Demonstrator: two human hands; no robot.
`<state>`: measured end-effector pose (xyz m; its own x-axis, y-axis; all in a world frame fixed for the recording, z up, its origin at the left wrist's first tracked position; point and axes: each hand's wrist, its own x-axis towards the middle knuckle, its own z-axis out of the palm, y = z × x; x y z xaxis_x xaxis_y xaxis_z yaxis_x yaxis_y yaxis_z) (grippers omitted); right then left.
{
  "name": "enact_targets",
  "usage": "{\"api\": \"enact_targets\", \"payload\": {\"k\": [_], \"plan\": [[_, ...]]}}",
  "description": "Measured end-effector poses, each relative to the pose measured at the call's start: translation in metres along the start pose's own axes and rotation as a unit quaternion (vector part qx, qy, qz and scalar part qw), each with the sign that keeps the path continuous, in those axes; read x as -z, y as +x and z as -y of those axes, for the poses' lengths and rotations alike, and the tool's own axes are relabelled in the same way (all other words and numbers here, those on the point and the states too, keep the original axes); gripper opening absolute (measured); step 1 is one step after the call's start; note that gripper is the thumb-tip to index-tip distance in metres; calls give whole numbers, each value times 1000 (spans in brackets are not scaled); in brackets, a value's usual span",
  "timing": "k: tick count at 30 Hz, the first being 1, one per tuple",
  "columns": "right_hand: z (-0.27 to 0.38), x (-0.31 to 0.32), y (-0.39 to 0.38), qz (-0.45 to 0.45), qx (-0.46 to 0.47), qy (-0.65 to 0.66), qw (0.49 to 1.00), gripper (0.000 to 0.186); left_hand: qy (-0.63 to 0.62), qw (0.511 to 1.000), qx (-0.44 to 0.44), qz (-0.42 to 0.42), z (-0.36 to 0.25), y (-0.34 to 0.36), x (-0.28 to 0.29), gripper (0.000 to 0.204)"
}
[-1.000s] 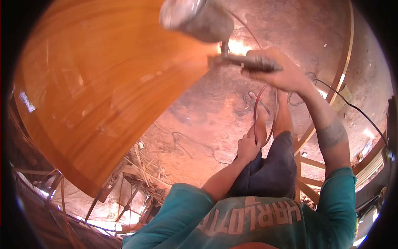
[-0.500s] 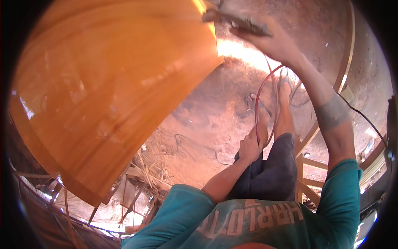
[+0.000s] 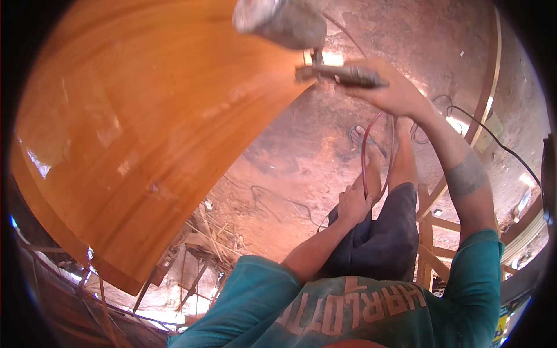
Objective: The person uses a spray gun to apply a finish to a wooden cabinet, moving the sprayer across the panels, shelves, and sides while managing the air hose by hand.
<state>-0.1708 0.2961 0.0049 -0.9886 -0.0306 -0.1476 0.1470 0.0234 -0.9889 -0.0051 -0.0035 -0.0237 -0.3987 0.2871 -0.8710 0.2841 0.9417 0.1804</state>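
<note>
A glossy orange-brown wooden panel (image 3: 133, 133) fills the left, with a pale haze near its upper right edge. Over that edge is a spray gun (image 3: 342, 75) with a dull metal cup (image 3: 278, 23), slightly blurred. My right hand (image 3: 389, 87) is closed around the gun's handle. A red hose (image 3: 364, 151) loops downward past my legs to my left hand (image 3: 354, 206), whose fingers are closed on it beside my left thigh.
Reddish dusty floor (image 3: 284, 162) lies beneath my sandalled feet. A dark cable (image 3: 502, 145) runs along the right, near light timber framing (image 3: 432, 261). Wood offcuts and scraps (image 3: 209, 232) are piled below the panel's lower edge.
Compared with half a second ago, my right hand and the gun have come down from the top edge, bringing the cup back into view. My left hand stays on the hose.
</note>
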Motion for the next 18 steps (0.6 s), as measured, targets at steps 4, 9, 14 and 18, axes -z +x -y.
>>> {"api": "enact_targets", "payload": {"k": [4, 9, 14, 18], "plan": [[-5, 19, 37, -176, -2, 39, 984, 35, 4, 997, 48, 55, -17, 0, 25, 59], [4, 40, 73, -251, 51, -20, 966, 31, -15, 1000, 4, 18, -3, 3, 9, 50], [-32, 23, 50, -220, -46, -55, 973, 39, -9, 1000, 8, 27, -2, 7, 12, 47], [-39, 6, 15, -42, 3, -38, 998, 33, -17, 999, 4, 29, -3, 7, 15, 47]]}}
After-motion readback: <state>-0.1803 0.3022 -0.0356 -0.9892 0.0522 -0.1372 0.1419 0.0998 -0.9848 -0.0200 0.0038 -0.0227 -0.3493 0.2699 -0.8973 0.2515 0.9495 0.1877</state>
